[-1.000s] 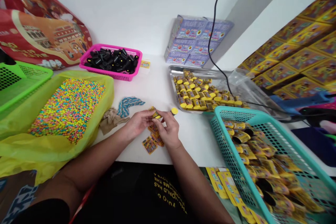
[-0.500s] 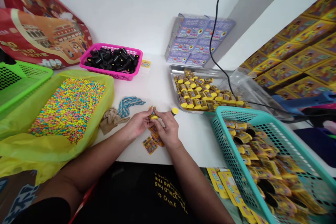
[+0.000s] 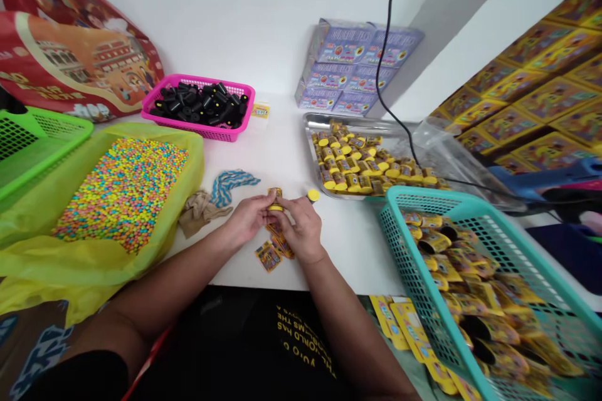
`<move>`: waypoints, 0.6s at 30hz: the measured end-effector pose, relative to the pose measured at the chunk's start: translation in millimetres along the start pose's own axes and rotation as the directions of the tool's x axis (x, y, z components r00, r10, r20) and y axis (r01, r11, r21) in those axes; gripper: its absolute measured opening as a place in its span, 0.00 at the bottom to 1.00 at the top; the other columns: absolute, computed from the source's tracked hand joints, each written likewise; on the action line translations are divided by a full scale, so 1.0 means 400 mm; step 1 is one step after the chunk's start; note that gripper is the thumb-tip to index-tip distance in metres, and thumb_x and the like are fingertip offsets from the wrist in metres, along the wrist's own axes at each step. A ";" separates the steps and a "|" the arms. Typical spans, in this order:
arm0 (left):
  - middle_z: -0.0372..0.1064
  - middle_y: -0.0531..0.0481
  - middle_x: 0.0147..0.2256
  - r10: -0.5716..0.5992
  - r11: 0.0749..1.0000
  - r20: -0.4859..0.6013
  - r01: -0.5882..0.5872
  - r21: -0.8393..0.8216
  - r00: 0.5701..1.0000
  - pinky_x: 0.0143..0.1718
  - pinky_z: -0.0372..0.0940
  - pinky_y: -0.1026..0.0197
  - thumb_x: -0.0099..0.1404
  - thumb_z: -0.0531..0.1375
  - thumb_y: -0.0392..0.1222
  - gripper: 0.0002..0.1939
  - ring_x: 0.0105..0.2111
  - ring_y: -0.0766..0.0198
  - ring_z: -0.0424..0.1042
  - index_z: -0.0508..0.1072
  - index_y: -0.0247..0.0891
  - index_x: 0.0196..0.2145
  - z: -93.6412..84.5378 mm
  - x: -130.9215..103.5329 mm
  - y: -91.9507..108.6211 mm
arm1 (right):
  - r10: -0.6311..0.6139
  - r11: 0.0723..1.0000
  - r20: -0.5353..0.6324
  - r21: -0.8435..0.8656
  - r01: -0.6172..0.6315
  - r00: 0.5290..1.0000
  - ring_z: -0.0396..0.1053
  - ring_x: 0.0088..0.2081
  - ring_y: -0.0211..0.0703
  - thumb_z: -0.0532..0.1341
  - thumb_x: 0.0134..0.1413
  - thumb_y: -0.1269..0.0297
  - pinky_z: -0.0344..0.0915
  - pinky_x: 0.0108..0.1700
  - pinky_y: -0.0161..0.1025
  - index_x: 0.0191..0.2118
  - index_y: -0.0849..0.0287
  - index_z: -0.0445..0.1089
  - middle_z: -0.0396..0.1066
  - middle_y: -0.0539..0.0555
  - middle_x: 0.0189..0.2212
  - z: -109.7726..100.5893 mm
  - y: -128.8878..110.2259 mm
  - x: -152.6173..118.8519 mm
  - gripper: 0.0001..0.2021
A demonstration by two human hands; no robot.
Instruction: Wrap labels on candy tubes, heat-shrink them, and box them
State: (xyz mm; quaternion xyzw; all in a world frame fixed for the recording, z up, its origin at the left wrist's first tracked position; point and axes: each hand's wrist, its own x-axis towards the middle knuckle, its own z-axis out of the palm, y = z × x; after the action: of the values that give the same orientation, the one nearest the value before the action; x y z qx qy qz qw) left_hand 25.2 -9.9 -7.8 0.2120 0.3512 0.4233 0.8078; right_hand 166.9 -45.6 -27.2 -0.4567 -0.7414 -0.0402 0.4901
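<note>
Between my two hands is a small printed canister (image 3: 275, 199) with a yellow end facing me. My left hand (image 3: 249, 218) pinches it from the left, and my right hand (image 3: 301, 225) grips it from the right, with fingers partly hiding it. Just below my hands, several small printed cards (image 3: 269, 255) lie on the white table (image 3: 348, 250). Close to the right hand's knuckles stands a black canister with a yellow top (image 3: 313, 195). A tan cloth (image 3: 197, 213) and a blue striped cloth (image 3: 231, 185) lie left of my hands.
At left, a yellow-lined bin (image 3: 195, 163) holds colourful candies, beside a green basket (image 3: 51, 128). Behind is a pink basket (image 3: 200, 131) of black canisters. On the right are a metal tray (image 3: 313, 138) of printed canisters, a teal basket (image 3: 404, 282) and a hanging black cable (image 3: 383, 50).
Both hands stay in nearly the same place. The canister is turned slightly between the fingers and looks more upright.
</note>
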 end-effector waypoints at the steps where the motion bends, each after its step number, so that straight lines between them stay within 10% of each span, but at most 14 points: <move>1: 0.74 0.47 0.28 0.001 1.000 0.010 -0.001 -0.010 1.000 0.31 0.66 0.63 0.57 0.69 0.41 0.09 0.26 0.67 0.72 0.77 0.30 0.30 0.002 -0.001 0.002 | 0.019 1.000 -0.013 0.011 -0.019 1.000 0.69 0.34 0.45 0.62 0.60 0.64 0.69 0.37 0.44 0.49 0.54 0.72 0.73 0.54 0.32 0.000 -0.001 0.000 0.12; 18: 0.73 0.49 0.25 -0.039 0.999 0.005 0.039 0.015 0.999 0.29 0.65 0.65 0.53 0.71 0.41 0.12 0.23 0.68 0.71 0.75 0.31 0.27 0.000 -0.004 0.000 | 0.068 0.986 -0.046 0.153 -0.060 0.997 0.67 0.29 0.42 0.61 0.60 0.67 0.68 0.33 0.42 0.41 0.54 0.76 0.70 0.51 0.26 0.006 -0.011 0.001 0.07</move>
State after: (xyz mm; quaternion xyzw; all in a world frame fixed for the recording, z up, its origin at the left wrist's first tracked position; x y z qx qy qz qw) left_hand 24.5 -11.2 -7.0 0.2121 0.3562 0.4045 0.8152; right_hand 162.1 -46.8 -26.3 -0.4406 -0.7143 0.0204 0.5433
